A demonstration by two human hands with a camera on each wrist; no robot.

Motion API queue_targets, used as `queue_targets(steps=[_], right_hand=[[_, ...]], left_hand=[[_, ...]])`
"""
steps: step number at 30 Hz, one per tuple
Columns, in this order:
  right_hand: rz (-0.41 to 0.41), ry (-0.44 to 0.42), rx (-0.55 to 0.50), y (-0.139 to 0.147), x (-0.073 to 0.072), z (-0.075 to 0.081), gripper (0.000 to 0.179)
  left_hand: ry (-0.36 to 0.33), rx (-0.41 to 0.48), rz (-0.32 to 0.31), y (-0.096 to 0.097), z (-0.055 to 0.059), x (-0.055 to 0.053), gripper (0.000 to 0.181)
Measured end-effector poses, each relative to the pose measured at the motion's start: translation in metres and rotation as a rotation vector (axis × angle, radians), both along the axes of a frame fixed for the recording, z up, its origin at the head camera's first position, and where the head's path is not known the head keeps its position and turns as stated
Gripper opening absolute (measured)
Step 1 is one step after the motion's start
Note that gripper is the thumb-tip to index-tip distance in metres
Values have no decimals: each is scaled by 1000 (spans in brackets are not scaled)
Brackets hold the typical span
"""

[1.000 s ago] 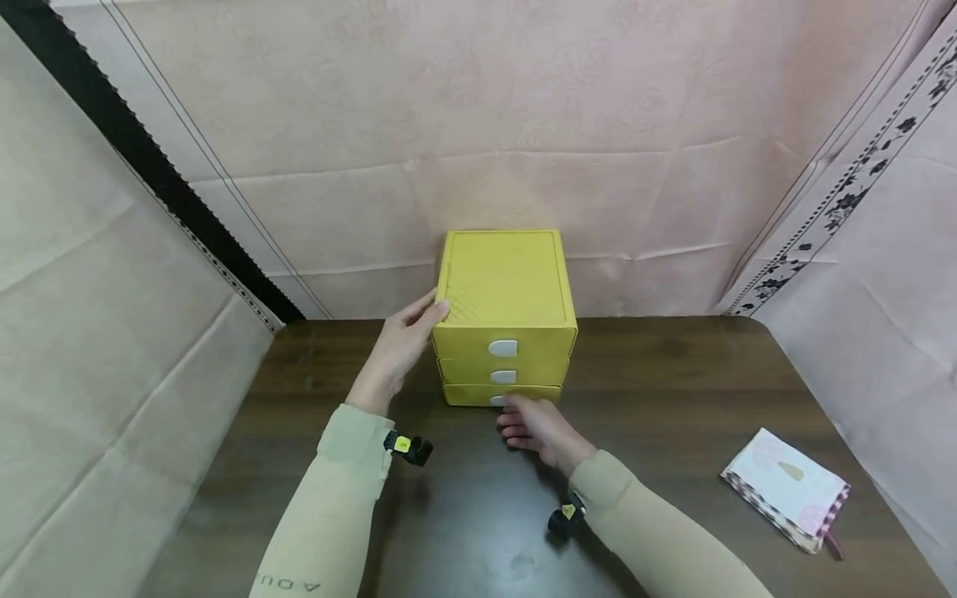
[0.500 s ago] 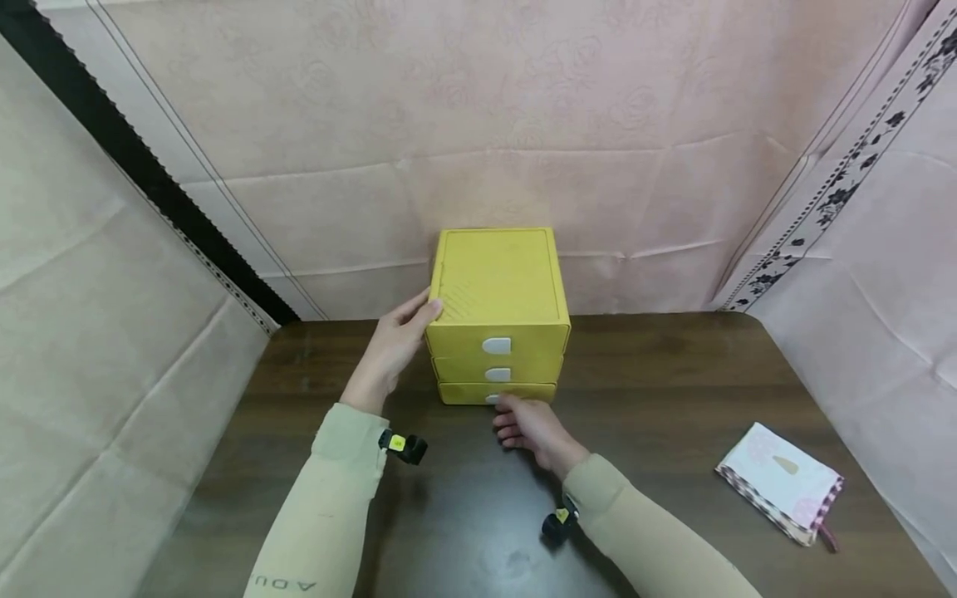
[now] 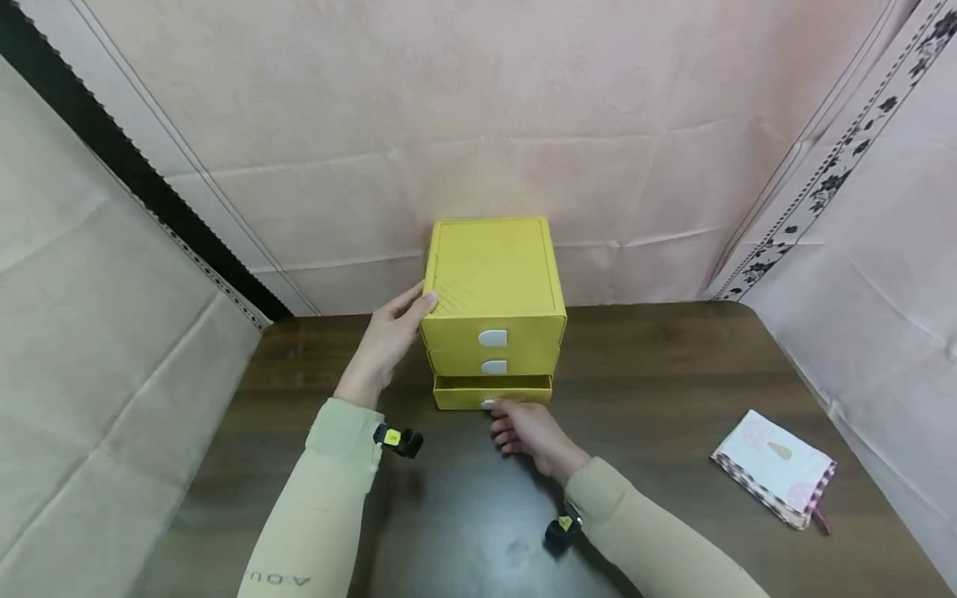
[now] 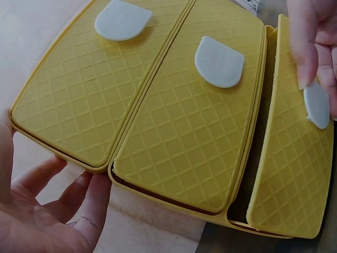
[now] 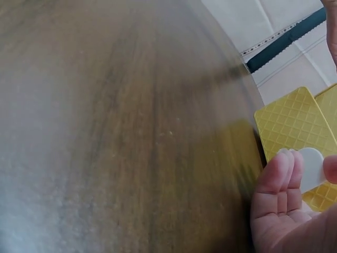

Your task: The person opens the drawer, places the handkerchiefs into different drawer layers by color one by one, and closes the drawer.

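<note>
A yellow mini drawer cabinet [image 3: 493, 270] with white pull tabs stands on the table. My left hand [image 3: 390, 336] holds its front left upper edge, thumb on the top and fingers against the side wall. In the left wrist view those fingers [image 4: 79, 203] bend along the cabinet's side. My right hand [image 3: 532, 432] pinches the white tab [image 4: 317, 105] of the bottom drawer [image 3: 456, 399], which is pulled partly out. A dark gap shows behind its front. The upper two drawers, such as the middle drawer [image 4: 184, 121], sit closed. From the right wrist, the tab [image 5: 311, 169] shows between thumb and fingers.
A folded pale cloth [image 3: 777, 465] with a checked border lies on the right of the dark wooden table [image 3: 643, 399]. Pale fabric [image 3: 478, 108] hangs behind and on both sides. Each wrist bears a small black camera [image 3: 404, 442].
The bottom drawer has come forward toward me from nearly closed, with my right hand on its tab. My left hand stays on the cabinet's edge. The head view has shifted slightly.
</note>
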State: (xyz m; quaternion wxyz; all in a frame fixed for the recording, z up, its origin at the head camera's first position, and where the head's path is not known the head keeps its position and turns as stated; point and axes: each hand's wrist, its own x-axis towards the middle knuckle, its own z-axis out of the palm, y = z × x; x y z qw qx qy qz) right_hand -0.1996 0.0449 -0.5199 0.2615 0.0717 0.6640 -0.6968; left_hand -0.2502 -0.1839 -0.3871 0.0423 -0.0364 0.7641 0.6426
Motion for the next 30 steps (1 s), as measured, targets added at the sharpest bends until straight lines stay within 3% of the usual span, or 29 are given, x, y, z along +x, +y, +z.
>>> queue_targets(steps=[6,13,18,25,30], right_hand=[[20,-10,16,1,8,0,49],[24,-9,15,2,13,4,48],[40,-9,13,4,20,4,49],[42,-13,33,7,26,5,50],[41,-10,22,7,30,7,50]], left_hand=[[-29,-23,-19,4,16,13,58],[-18,-27,-15,5,26,15,56],[-18,-8,-15,5,22,14,56],[-14,8,-12,-1,1,1,58],[7,1,-4,-2,-3,-2,61]])
